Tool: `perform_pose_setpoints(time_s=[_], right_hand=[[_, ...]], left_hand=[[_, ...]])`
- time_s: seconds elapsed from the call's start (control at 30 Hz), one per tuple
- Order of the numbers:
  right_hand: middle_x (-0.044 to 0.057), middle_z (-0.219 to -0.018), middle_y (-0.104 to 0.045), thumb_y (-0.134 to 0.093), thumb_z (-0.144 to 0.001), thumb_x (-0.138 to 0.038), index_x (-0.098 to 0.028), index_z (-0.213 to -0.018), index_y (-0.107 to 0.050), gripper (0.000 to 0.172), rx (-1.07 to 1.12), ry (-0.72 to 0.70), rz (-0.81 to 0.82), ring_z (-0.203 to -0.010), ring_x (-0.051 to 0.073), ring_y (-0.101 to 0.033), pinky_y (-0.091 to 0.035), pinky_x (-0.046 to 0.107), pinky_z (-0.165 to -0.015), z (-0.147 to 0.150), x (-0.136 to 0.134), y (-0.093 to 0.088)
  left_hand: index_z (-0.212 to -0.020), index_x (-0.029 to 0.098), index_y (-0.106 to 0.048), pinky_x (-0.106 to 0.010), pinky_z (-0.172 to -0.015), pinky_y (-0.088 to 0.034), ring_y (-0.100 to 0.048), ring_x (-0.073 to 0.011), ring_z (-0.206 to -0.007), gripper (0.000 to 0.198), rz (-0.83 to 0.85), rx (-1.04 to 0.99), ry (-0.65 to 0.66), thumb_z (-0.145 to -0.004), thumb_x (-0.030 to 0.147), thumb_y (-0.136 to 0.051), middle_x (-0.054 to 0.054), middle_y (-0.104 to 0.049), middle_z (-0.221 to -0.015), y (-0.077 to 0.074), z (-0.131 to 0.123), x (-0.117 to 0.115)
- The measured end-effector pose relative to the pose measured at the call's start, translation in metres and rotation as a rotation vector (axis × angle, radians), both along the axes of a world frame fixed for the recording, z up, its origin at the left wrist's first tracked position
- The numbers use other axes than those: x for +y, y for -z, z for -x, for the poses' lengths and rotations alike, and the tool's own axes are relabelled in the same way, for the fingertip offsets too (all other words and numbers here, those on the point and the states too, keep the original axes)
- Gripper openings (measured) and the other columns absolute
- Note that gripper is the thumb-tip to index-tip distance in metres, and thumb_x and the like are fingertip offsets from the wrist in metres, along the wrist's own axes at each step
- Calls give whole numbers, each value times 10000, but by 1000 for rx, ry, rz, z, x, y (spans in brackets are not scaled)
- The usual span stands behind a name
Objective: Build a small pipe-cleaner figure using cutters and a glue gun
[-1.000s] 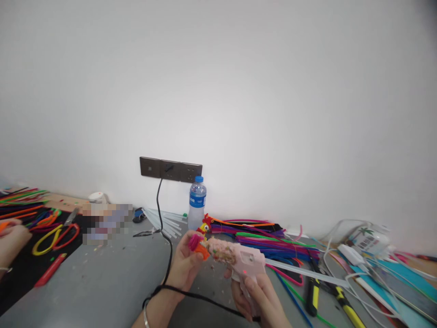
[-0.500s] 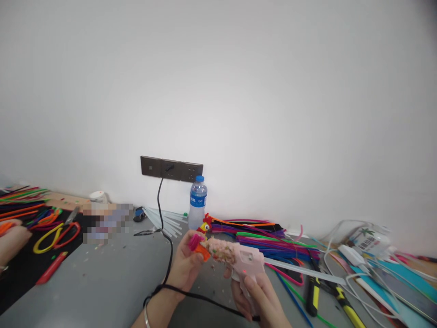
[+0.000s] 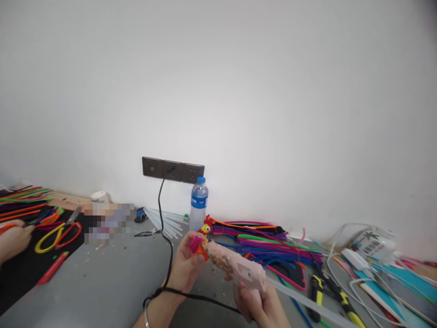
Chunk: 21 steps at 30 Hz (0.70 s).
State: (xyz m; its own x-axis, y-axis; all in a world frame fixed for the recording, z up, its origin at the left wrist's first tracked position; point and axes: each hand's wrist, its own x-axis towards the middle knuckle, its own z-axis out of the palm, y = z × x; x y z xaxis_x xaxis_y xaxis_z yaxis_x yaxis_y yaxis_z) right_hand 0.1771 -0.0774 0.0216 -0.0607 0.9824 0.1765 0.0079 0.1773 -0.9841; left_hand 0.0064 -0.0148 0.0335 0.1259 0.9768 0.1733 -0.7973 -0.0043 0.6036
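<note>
My left hand (image 3: 184,269) pinches a small fuzzy rooster figure (image 3: 206,228) with a red comb, a yellow head and a round eye. Pink and orange fuzzy parts of it poke out between my fingers. Wrapped round the handle of a pink hot glue gun (image 3: 247,273), my right hand (image 3: 259,307) tilts it with its nozzle end at the figure; whether they touch I cannot tell. Dried, speckled glue coats the front of the gun. A long translucent glue stick (image 3: 307,300) sticks out of its back. The black power cord (image 3: 194,296) crosses over my left wrist.
A water bottle (image 3: 199,205) stands by the wall below the socket panel (image 3: 173,169). Behind my hands lie pipe cleaners (image 3: 262,246); pliers (image 3: 317,291) and white cables lie right. Scissors (image 3: 61,238), a red cutter (image 3: 53,269) and another person's hand (image 3: 15,241) are left.
The glue gun's back end has swung down and toward me, and its glue stick now points lower right. My right hand has turned with it. My left hand stays nearly in place.
</note>
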Motion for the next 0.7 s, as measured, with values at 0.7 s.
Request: perform_pose_setpoints(time_s=[0.7], right_hand=[[-82, -476, -342, -519, -790, -700, -137, -879, -607, 577, 117, -175, 100, -374, 59, -263, -210, 217, -425, -1, -1, -19]], left_hand=[[-795, 197, -668, -210, -602, -436, -558, -115, -661, 400, -61, 49, 21, -494, 285, -915, 16, -633, -785, 4, 4, 5]])
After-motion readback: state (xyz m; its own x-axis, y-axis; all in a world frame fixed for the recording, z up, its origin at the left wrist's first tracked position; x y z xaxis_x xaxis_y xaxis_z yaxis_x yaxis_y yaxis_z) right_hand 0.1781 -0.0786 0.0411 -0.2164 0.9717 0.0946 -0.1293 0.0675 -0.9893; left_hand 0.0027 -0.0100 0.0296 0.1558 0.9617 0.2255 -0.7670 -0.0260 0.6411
